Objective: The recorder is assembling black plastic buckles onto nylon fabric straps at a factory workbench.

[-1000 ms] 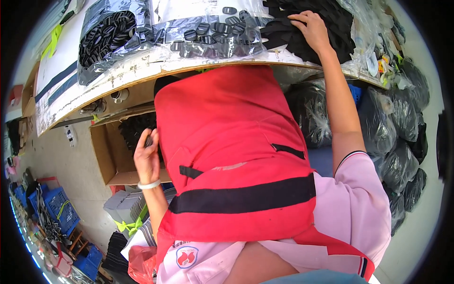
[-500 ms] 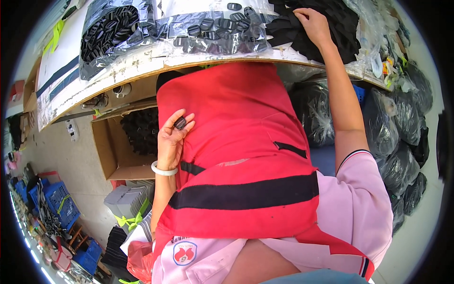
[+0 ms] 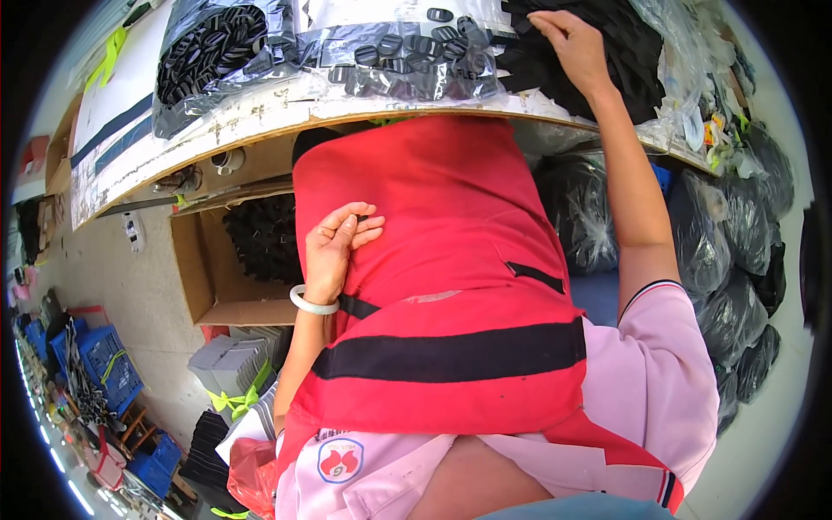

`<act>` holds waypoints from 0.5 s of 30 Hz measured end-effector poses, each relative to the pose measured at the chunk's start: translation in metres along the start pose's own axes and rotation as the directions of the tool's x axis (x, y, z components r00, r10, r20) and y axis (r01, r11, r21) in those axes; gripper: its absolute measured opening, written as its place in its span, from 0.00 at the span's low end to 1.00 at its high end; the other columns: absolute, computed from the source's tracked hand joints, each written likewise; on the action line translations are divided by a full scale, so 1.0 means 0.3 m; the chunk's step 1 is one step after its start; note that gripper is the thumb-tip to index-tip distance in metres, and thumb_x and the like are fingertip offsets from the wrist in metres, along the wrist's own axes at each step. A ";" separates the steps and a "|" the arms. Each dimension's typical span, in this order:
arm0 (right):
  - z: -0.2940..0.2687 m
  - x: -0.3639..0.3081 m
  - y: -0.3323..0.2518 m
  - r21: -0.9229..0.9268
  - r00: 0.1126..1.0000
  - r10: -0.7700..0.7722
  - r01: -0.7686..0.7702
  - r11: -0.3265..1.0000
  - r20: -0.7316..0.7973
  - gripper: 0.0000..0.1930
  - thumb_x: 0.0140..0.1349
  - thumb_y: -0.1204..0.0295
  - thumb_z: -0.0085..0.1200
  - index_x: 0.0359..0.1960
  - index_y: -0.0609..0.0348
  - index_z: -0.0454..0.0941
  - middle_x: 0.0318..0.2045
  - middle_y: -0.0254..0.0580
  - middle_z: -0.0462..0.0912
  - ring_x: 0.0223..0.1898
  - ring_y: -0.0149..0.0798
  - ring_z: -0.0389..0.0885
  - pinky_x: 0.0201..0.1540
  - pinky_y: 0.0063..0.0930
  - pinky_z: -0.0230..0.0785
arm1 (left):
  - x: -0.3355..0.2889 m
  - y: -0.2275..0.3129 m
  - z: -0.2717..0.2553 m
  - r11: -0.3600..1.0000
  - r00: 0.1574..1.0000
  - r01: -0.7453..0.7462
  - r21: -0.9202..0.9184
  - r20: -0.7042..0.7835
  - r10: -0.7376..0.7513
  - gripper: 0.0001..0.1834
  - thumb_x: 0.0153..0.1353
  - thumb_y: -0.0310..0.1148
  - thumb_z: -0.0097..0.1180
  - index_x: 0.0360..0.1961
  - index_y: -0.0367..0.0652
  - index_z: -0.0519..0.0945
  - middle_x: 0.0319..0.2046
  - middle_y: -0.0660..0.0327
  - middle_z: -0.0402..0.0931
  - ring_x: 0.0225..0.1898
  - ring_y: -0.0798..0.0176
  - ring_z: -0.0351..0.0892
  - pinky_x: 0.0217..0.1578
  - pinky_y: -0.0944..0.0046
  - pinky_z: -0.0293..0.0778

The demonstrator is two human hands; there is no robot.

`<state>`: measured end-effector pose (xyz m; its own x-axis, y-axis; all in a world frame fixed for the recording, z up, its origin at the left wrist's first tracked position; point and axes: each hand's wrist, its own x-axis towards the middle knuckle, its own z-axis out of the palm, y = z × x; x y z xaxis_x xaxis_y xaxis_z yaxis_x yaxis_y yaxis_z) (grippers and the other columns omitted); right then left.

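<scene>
My left hand (image 3: 340, 247) is over the red apron (image 3: 425, 208) on my lap, a white bangle (image 3: 314, 301) round its wrist. Its fingers close on a small black plastic buckle (image 3: 362, 218), of which only a dark bit shows between them. My right hand (image 3: 574, 54) reaches over the table to a heap of black fabric strips (image 3: 611, 82). Thumb and forefinger are pinched together at the heap's left side; whatever they grip blends into the black behind. Several loose black buckles (image 3: 392, 45) lie on clear plastic left of this hand.
A plastic bag full of black buckles (image 3: 212, 52) lies open on the white worktable (image 3: 251, 111). Beneath it stands a cardboard box (image 3: 198, 277) of black pieces. Dark filled bags (image 3: 706, 234) are piled at the right. Grey stacks (image 3: 238, 360) and blue crates (image 3: 111, 364) are at the left.
My left hand has moved slightly right and its fingers have turned, covering the buckle that showed plainly before. The right fingertips have shifted a little left along the strips.
</scene>
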<state>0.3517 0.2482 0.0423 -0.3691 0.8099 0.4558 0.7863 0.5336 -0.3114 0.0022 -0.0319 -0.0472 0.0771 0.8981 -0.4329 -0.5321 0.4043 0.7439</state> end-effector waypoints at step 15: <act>-0.008 0.003 0.052 -0.168 0.977 -0.003 0.039 0.985 0.211 0.14 0.60 0.76 0.54 0.47 0.48 0.83 0.44 0.38 0.79 0.48 0.43 0.77 0.52 0.26 0.68 | -0.007 0.006 -0.013 0.911 0.995 -0.027 0.411 -0.081 0.066 0.13 0.67 0.20 0.47 0.52 0.29 0.75 0.40 0.54 0.80 0.31 0.67 0.82 0.30 0.71 0.80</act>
<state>0.3649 0.2568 0.0397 -0.4675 0.8417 0.2702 0.8435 0.5161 -0.1485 -0.0021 -0.0336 -0.0469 -0.0264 0.9058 -0.4229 -0.1407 0.4154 0.8987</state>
